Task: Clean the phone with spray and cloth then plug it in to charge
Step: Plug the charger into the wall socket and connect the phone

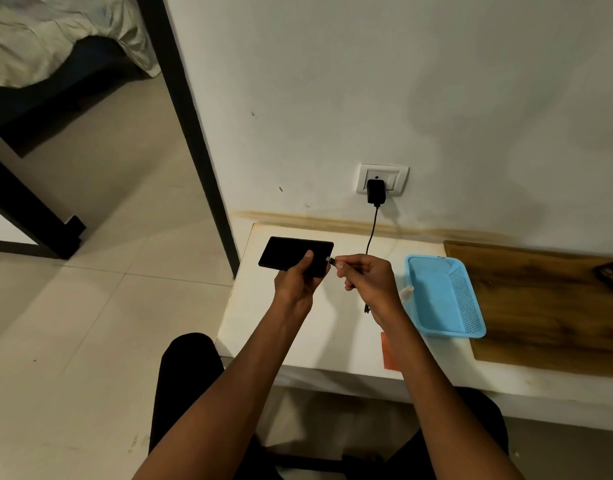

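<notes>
My left hand (298,278) grips a black phone (287,252), held flat above the white table's left end, thumb on its top face. My right hand (367,278) pinches the plug of a black charging cable (371,233), its metal tip (330,260) just beside the phone's right short edge. The cable runs up to a black adapter (376,192) seated in the white wall socket (383,178). An orange cloth (388,351) shows near the table's front edge, partly hidden by my right forearm. A small white nozzle-like object (406,292) pokes out beside the blue basket.
A blue plastic basket (443,296) stands right of my hands on the white table (263,323). A wooden board (547,306) covers the table's right side, with a dark object (611,275) at its far edge. A dark door frame (201,133) rises left.
</notes>
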